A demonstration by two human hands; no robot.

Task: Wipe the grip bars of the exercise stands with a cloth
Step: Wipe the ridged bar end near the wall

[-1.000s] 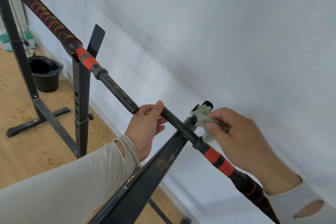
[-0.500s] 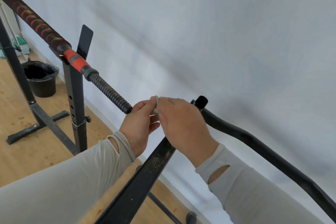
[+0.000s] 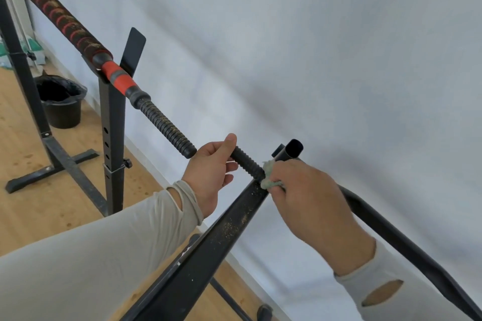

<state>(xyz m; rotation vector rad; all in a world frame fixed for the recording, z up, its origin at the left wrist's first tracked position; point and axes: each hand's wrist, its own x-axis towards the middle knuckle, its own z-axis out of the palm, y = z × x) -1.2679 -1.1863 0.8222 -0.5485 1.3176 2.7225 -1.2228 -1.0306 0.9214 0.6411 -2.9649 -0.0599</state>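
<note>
A long grip bar runs diagonally from upper left toward the centre, with a black-and-red wrapped section, a red and grey collar and a ribbed black end. It rests on a black exercise stand. My left hand grips the ribbed end of a second bar. My right hand holds a pale green cloth wrapped against that ribbed bar, right where it meets the near stand's dusty black upright. The bar past my right hand is hidden by it.
A black curved tube runs down to the right beside a white wall. A black bucket stands on the wooden floor at the left, behind the stand's floor feet. Sawdust-like specks cover the near upright.
My right hand with the cloth slid left along the ribbed bar until it touched my left hand, then drew back right to the upright. The left hand kept its grip.
</note>
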